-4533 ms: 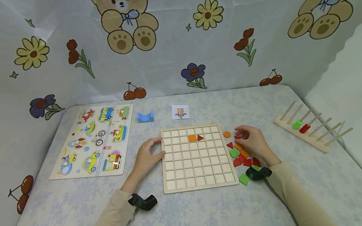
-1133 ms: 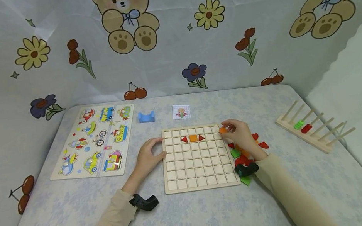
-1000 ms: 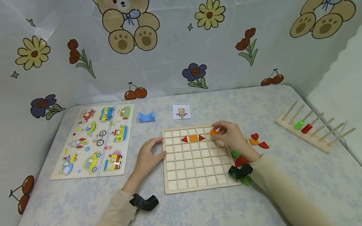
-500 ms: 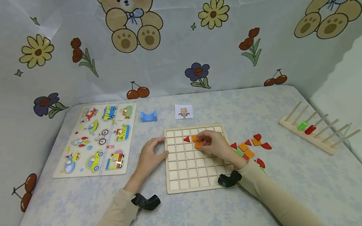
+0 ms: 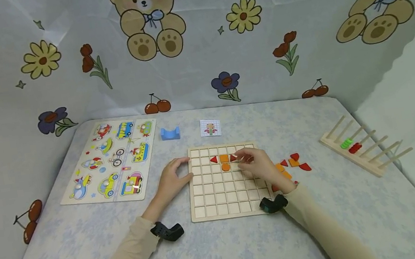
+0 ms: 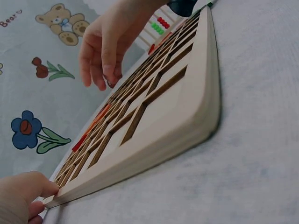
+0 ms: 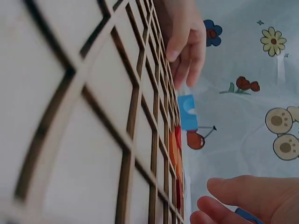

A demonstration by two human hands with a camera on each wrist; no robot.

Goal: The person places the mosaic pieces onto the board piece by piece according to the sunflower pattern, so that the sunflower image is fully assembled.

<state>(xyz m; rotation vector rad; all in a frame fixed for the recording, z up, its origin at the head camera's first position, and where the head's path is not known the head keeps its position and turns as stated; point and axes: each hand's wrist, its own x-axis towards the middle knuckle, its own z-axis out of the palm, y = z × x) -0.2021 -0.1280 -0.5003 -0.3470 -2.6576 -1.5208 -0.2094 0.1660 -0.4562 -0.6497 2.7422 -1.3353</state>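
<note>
A wooden grid board (image 5: pixel 229 215) lies flat on the table. In its upper part sit an orange square (image 5: pixel 224 158) with a red triangle (image 5: pixel 214 160) on its left and another red triangle (image 5: pixel 232 157) on its right. Just below the square is an orange round piece (image 5: pixel 225 167). My left hand (image 5: pixel 172 180) touches the board's left edge, thumb and forefinger apart along it. Hovering over the board's right half, my right hand (image 5: pixel 258 166) holds nothing; its loosely bent fingertips are beside the right triangle.
Orange squares and several red pieces (image 5: pixel 305 167) lie right of the board, partly hidden by the right hand. A pattern card (image 5: pixel 210 127) and a blue block (image 5: pixel 170 133) sit behind it. A vehicle puzzle (image 5: pixel 109 162) lies left; a peg rack (image 5: pixel 352 155) stands right.
My right hand has carried the orange round piece from the board's right side to below the orange square, released it and drawn back right. A left red triangle appeared earlier. My left hand stays.
</note>
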